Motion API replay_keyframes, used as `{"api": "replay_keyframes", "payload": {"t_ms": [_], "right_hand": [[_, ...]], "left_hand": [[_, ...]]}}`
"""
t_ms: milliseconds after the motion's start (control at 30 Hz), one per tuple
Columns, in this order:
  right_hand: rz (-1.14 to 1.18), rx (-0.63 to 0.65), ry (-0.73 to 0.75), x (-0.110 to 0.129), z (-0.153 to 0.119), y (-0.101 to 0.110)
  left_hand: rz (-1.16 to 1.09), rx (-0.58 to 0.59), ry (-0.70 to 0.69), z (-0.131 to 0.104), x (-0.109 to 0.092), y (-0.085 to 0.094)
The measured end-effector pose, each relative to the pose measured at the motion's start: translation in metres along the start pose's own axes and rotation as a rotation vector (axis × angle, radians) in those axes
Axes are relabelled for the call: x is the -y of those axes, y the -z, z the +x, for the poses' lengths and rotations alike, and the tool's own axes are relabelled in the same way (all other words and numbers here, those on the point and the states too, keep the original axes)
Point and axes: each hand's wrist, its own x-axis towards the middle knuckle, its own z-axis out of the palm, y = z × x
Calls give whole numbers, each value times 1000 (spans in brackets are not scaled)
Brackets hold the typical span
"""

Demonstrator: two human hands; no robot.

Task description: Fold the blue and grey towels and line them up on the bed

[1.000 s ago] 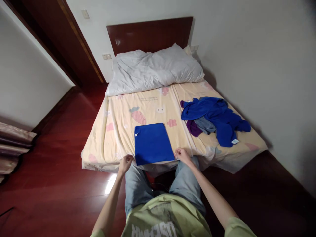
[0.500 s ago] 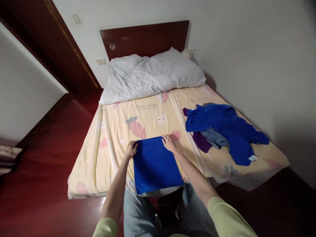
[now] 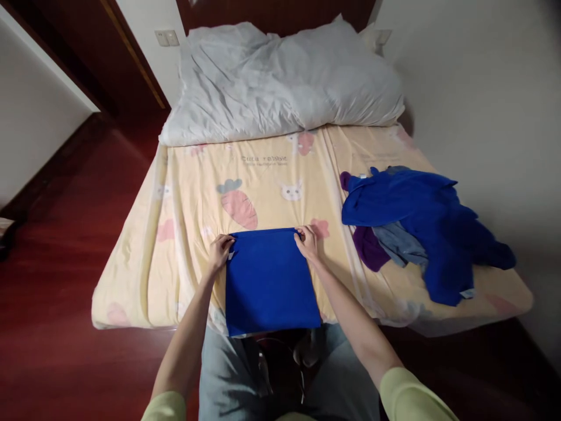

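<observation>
A blue cloth [image 3: 272, 283] lies as a flat rectangle at the bed's near edge, its lower side reaching the edge by my knees. My left hand [image 3: 221, 250] pinches its far left corner, beside a small white tag. At the far right corner, my right hand [image 3: 307, 241] has its thumb and fingers closed on the fabric. To the right rests a loose heap of clothes: a large blue garment [image 3: 438, 216] with a white label, a grey-blue piece [image 3: 401, 242] and a purple piece [image 3: 370, 248] partly under it.
The bed has a yellow patterned sheet [image 3: 263, 181]. A rumpled white quilt [image 3: 280, 88] lies across its far end, against the dark headboard [image 3: 280, 14]. Walls stand behind and to the right; red floor [image 3: 74, 234] shows at left.
The view has tilted down and come closer to the bed. Both hands now pinch the blue cloth's far corners, and its far edge looks straighter. A white tag shows by my left hand.
</observation>
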Motion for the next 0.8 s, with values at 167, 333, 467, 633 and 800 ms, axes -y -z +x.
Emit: {"api": "replay_keyframes", "payload": {"t_ms": [167,333,467,633,800], "right_hand": [[-21,-45,7,1,-2,0],[-48,-99,87,-2,-7,-2],[22,-32,132,-7,-11,-6],[49,-34,-11,-16,-9,-9],[88,-61,-85,-18,-6,-9]], "left_hand": [[-9,66,-8,5,-1,7],[-5,54,15,6,-3,6],[61,38,5,5,-4,2],[132,-9,55,5,-4,-2],[185,-60,53,10,-5,-4]]}}
